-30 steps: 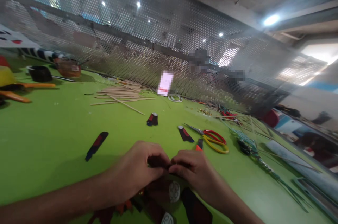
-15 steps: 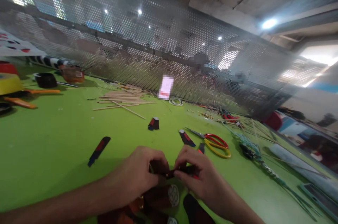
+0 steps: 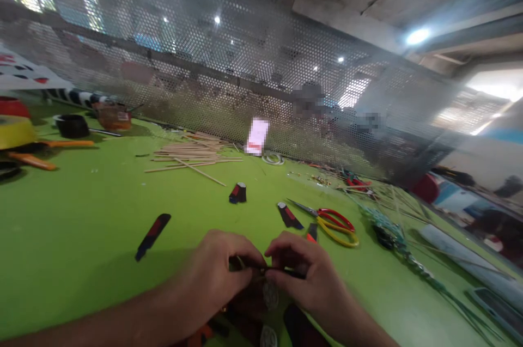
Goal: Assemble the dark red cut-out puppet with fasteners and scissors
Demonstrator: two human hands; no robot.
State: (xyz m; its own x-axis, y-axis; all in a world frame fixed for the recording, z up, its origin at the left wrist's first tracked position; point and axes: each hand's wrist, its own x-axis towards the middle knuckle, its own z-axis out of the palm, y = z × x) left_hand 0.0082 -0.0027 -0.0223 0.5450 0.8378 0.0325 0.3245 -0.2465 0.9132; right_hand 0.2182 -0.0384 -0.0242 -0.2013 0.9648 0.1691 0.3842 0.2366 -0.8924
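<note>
At the front middle, my left hand (image 3: 226, 271) and my right hand (image 3: 300, 271) meet with bent, closed fingers. Between them they pinch a thin dark brown flat piece (image 3: 281, 269), turned nearly edge-on, its far side hidden by my fingers. A thin pale stick shows beside my left fingers. Below hang more dark brown parts with white patterned discs (image 3: 270, 295) and small brass fasteners; how they join is hidden. Loose dark flat pieces lie on the green table: a long one (image 3: 153, 235) at left, a short one (image 3: 238, 193) ahead, and another (image 3: 289, 216) near the scissors (image 3: 327, 223).
Thin wooden sticks (image 3: 188, 155) lie in a pile at the back. A lit phone (image 3: 257, 136) leans on the perforated metal screen (image 3: 192, 80). Yellow tape (image 3: 16, 132) and orange-handled tools are at left. A green braided cord (image 3: 414, 264) runs along the right.
Both hands have shifted slightly down, and the pinched piece has turned from showing its face and a brass fastener to nearly edge-on. The loose pieces and scissors stay put.
</note>
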